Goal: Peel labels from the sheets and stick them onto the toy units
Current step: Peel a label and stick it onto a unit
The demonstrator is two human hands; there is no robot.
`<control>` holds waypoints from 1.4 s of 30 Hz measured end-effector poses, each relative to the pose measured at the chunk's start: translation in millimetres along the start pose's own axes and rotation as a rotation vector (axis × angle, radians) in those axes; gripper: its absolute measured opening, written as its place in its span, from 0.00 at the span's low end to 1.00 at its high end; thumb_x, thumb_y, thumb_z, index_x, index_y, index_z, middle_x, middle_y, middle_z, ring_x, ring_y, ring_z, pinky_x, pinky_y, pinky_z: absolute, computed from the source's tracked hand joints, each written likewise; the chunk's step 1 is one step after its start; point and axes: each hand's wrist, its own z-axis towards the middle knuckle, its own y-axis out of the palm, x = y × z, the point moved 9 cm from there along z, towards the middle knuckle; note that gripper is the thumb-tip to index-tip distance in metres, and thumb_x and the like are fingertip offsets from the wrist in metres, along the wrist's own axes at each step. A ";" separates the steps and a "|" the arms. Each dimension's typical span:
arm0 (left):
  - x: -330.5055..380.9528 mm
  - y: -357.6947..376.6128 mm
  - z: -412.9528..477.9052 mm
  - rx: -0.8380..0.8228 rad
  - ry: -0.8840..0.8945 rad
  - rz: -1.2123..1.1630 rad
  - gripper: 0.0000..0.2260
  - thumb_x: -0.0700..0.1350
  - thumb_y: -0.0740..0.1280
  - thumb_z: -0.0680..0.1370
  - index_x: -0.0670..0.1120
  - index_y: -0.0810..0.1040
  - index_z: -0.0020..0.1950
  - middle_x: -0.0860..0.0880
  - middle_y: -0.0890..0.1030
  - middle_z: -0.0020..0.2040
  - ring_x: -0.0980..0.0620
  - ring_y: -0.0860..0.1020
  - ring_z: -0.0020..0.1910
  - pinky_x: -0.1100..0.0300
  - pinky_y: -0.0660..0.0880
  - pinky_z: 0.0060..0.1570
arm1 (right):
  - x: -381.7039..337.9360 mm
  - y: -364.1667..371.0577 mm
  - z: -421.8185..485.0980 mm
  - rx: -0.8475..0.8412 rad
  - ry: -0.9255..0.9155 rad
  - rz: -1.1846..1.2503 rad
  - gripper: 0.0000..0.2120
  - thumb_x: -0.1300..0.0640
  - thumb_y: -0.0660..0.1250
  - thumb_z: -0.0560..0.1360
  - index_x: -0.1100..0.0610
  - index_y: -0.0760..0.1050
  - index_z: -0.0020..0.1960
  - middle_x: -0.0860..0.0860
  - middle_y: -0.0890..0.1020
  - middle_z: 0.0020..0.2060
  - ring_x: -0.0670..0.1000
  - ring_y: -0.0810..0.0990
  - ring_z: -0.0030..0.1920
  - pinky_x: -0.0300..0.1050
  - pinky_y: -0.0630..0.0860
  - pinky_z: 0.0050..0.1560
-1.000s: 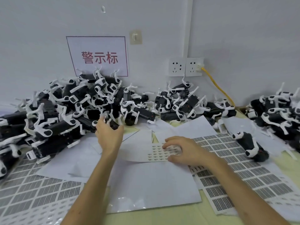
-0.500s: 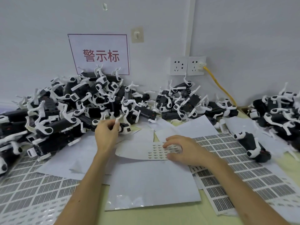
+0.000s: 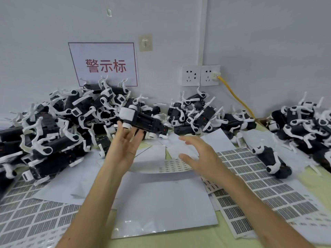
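My left hand (image 3: 125, 140) holds a black toy unit with white ends (image 3: 141, 120) by the fingertips, lifted in front of the pile. My right hand (image 3: 198, 154) hovers with relaxed, spread fingers just above a curled sheet of small labels (image 3: 170, 165) and holds nothing. Its motion blurs it. Larger label sheets lie at the right (image 3: 259, 178) and at the lower left (image 3: 35, 217).
Heaps of black-and-white toy units fill the back left (image 3: 59, 126), the middle (image 3: 198, 115) and the right (image 3: 304, 124). One toy (image 3: 270, 160) lies alone on the right sheets. A blank white sheet (image 3: 161, 204) lies in front. Wall sockets (image 3: 200, 76) carry a yellow cable (image 3: 236, 97).
My left hand has taken a toy unit from the pile and raised it. My right hand has lifted off the small label sheet and opened its fingers.
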 end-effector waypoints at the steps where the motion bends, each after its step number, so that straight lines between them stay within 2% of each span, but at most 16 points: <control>1: -7.9 7.7 -2.0 -0.038 -0.034 -0.020 0.17 0.56 0.63 0.83 0.42 0.78 0.55 0.42 0.86 0.60 0.47 0.85 0.60 0.59 0.83 0.52 | -4.2 -4.9 0.1 0.046 -0.025 0.026 0.27 0.41 0.70 0.77 0.41 0.67 0.74 0.32 0.71 0.65 0.37 0.72 0.67 0.42 0.72 0.66; 3: -23.5 18.8 -7.1 -0.075 -0.103 -0.029 0.16 0.54 0.66 0.80 0.41 0.82 0.53 0.40 0.85 0.61 0.44 0.84 0.61 0.57 0.83 0.53 | -10.6 -11.3 -0.1 0.106 -0.064 0.080 0.34 0.36 0.69 0.75 0.39 0.62 0.77 0.28 0.67 0.67 0.36 0.69 0.70 0.35 0.67 0.66; 6: -44.3 25.9 -13.9 -0.081 -0.191 0.051 0.14 0.49 0.69 0.78 0.40 0.89 0.46 0.42 0.87 0.52 0.43 0.86 0.55 0.59 0.84 0.47 | -14.3 -9.9 -0.2 0.110 -0.080 0.125 0.40 0.33 0.70 0.73 0.37 0.57 0.79 0.31 0.66 0.73 0.35 0.66 0.72 0.37 0.65 0.69; 8: -54.3 31.0 -18.9 -0.112 -0.237 0.094 0.12 0.47 0.69 0.77 0.41 0.89 0.45 0.45 0.87 0.45 0.44 0.87 0.53 0.60 0.83 0.46 | -12.2 -7.7 0.1 0.105 -0.054 0.169 0.38 0.34 0.70 0.73 0.36 0.58 0.79 0.35 0.72 0.70 0.38 0.71 0.69 0.41 0.71 0.68; 11: -60.4 32.1 -20.7 -0.129 -0.250 0.093 0.11 0.44 0.68 0.78 0.37 0.84 0.53 0.44 0.85 0.42 0.40 0.86 0.54 0.58 0.84 0.46 | -12.6 -13.8 0.5 0.162 -0.044 0.234 0.26 0.39 0.66 0.75 0.36 0.66 0.72 0.45 0.82 0.54 0.48 0.82 0.54 0.55 0.81 0.56; 15: -62.7 30.4 -19.8 -0.152 -0.211 0.184 0.05 0.40 0.61 0.86 0.41 0.73 0.51 0.43 0.84 0.41 0.40 0.86 0.57 0.58 0.83 0.49 | -15.0 -18.1 -1.2 0.157 -0.031 0.305 0.27 0.50 0.72 0.76 0.38 0.68 0.72 0.54 0.83 0.53 0.57 0.82 0.50 0.59 0.81 0.51; 19: -54.0 30.2 -19.0 -0.164 -0.138 0.299 0.11 0.43 0.67 0.81 0.45 0.69 0.42 0.40 0.85 0.44 0.39 0.86 0.55 0.57 0.83 0.51 | -15.9 -11.0 -1.7 -0.034 -0.012 0.581 0.28 0.52 0.72 0.72 0.45 0.72 0.70 0.43 0.82 0.59 0.50 0.81 0.59 0.49 0.78 0.60; 22: -52.8 31.1 -20.3 -0.198 -0.128 0.357 0.13 0.45 0.70 0.77 0.46 0.67 0.41 0.38 0.85 0.47 0.38 0.85 0.57 0.53 0.83 0.58 | -10.5 -10.6 -0.5 -0.049 0.060 0.743 0.22 0.47 0.69 0.73 0.47 0.76 0.67 0.48 0.83 0.55 0.55 0.81 0.58 0.41 0.76 0.52; 25: -50.7 38.1 -21.4 -0.278 -0.071 0.567 0.14 0.43 0.71 0.79 0.46 0.66 0.40 0.38 0.85 0.49 0.39 0.84 0.59 0.48 0.81 0.63 | 2.1 -19.1 2.9 0.103 0.141 0.663 0.17 0.47 0.71 0.75 0.49 0.80 0.62 0.52 0.84 0.53 0.60 0.82 0.57 0.57 0.80 0.54; 27: -40.4 37.6 -19.5 -0.234 0.111 0.944 0.15 0.41 0.71 0.81 0.46 0.67 0.39 0.43 0.85 0.43 0.44 0.86 0.55 0.43 0.81 0.60 | 10.8 -28.6 2.4 0.228 0.182 0.600 0.15 0.49 0.72 0.74 0.50 0.81 0.60 0.52 0.84 0.53 0.57 0.82 0.55 0.63 0.80 0.57; 28: -32.8 37.4 -18.6 -0.181 0.249 1.191 0.15 0.42 0.71 0.81 0.47 0.69 0.39 0.46 0.84 0.42 0.48 0.85 0.53 0.43 0.81 0.58 | 15.6 -33.6 1.7 0.289 0.198 0.565 0.14 0.48 0.73 0.74 0.49 0.81 0.59 0.49 0.84 0.51 0.52 0.83 0.54 0.59 0.81 0.55; 30: -26.3 39.5 -21.5 -0.130 0.425 1.575 0.06 0.47 0.71 0.82 0.50 0.76 0.47 0.54 0.85 0.49 0.54 0.83 0.56 0.50 0.79 0.56 | 23.7 -44.4 -1.1 0.397 0.215 0.442 0.13 0.46 0.73 0.74 0.46 0.80 0.58 0.38 0.83 0.48 0.40 0.81 0.50 0.39 0.78 0.48; 32: -38.0 33.8 -20.7 -0.200 0.301 1.726 0.10 0.51 0.69 0.83 0.51 0.78 0.62 0.54 0.83 0.60 0.52 0.80 0.60 0.52 0.76 0.60 | 29.8 -52.5 -4.4 0.459 0.229 0.288 0.14 0.48 0.75 0.74 0.45 0.79 0.59 0.35 0.82 0.50 0.37 0.80 0.52 0.33 0.74 0.50; 34: -54.1 26.8 -20.4 -0.309 0.138 1.854 0.16 0.53 0.67 0.83 0.52 0.75 0.70 0.54 0.81 0.65 0.51 0.79 0.59 0.52 0.72 0.65 | 36.8 -55.1 -6.0 0.463 0.249 0.173 0.16 0.50 0.76 0.74 0.47 0.78 0.61 0.40 0.81 0.54 0.42 0.79 0.56 0.42 0.77 0.57; 38: -68.2 30.8 -23.5 -0.441 0.083 1.991 0.18 0.51 0.71 0.81 0.54 0.76 0.71 0.55 0.80 0.60 0.51 0.76 0.60 0.52 0.69 0.67 | 45.9 -51.2 -6.5 0.369 0.326 -0.057 0.19 0.49 0.75 0.75 0.48 0.78 0.64 0.45 0.82 0.59 0.51 0.77 0.63 0.59 0.72 0.67; 42: -71.0 30.0 -20.0 -0.451 0.065 1.979 0.16 0.48 0.73 0.80 0.54 0.80 0.67 0.54 0.74 0.54 0.52 0.74 0.52 0.53 0.74 0.59 | 41.7 -49.7 -7.1 0.339 0.346 -0.192 0.21 0.51 0.74 0.74 0.49 0.76 0.66 0.45 0.78 0.65 0.51 0.73 0.69 0.58 0.64 0.72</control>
